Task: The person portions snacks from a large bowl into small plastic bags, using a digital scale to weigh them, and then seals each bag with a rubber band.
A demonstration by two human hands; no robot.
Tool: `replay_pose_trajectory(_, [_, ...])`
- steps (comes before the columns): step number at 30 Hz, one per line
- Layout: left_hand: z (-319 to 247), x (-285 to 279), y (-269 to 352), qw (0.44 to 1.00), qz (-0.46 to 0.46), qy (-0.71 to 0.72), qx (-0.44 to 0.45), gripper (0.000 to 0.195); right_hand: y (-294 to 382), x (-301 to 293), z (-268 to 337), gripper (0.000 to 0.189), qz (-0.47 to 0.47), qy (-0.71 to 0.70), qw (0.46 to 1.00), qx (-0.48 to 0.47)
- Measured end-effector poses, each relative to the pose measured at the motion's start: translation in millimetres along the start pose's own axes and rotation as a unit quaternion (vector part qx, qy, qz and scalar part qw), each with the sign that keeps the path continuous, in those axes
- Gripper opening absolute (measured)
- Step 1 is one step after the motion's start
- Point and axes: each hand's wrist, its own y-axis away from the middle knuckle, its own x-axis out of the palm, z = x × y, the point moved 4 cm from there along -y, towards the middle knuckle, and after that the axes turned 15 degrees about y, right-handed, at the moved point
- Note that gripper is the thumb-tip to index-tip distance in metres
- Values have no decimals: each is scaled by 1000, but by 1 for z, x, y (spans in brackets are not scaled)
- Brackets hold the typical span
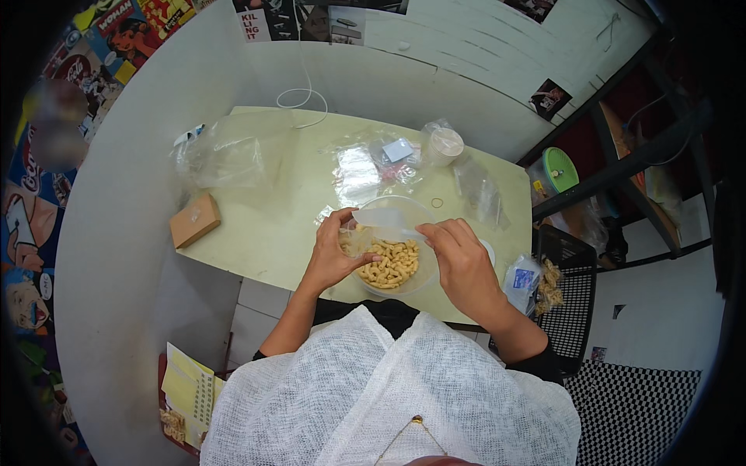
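A clear round plastic container (428, 274) stands at the table's front edge, holding many short curved yellowish snack pieces (389, 265). Over its left side my left hand (337, 250) is curled around a small clear plastic bag (351, 239), with snack pieces visible in or behind it. In the fingertips of my right hand (463, 262) is the end of a whitish translucent strip or scoop (382, 219), which reaches left across the container towards the bag. What exactly this piece is, I cannot tell. A white round lid (488, 253) lies partly hidden behind my right hand.
On the table (291, 233) are a large clear bag (233, 151), a brown box (196, 220), loose plastic bags (358, 172), a lidded tub (446, 145) and a rubber band (437, 203). Packets (522, 279) lie at the right edge, beside a black basket (574, 314) with bagged snacks.
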Motion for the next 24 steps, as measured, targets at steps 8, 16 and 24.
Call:
replay_pose_trajectory(8, [13,-10,8,993,-14,116,-6,95,-11,12,-11,25,-1,-11,1000,20])
replay_pose_trajectory(16, [27,-29,10,990,-38,135,-28,94,-7,154,-84,17,208,23,965,158])
replay_pose_trajectory(24, [54,-13,27,985,-36,153,-74,91,-12,231,-105,19,332,42,911,240])
